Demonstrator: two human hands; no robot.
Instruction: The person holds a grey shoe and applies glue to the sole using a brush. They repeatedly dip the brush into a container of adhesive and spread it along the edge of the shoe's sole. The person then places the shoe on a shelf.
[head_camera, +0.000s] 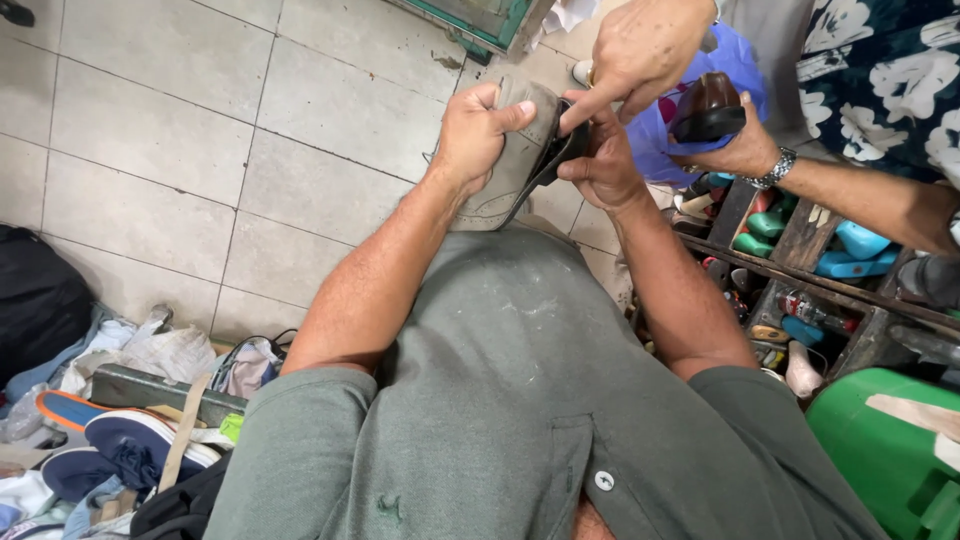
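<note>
My left hand (475, 135) grips the upper part of a grey shoe (510, 170) held sole-side toward me above the tiled floor. The shoe's dark sole (555, 160) is peeled away from it, and my right hand (603, 165) holds that edge. Another person's hand (640, 50) reaches in from above, its finger pointing at the gap by the sole. That person's other hand (735, 150), wearing a wristwatch, holds a dark brown shoe (705, 108).
A wooden rack (800, 270) at the right holds coloured shoe lasts and small tools. A green plastic bin (890, 450) stands at lower right. Shoes, rags and a black bag (35, 300) lie at lower left. A blue plastic bag (730, 60) hangs behind the brown shoe.
</note>
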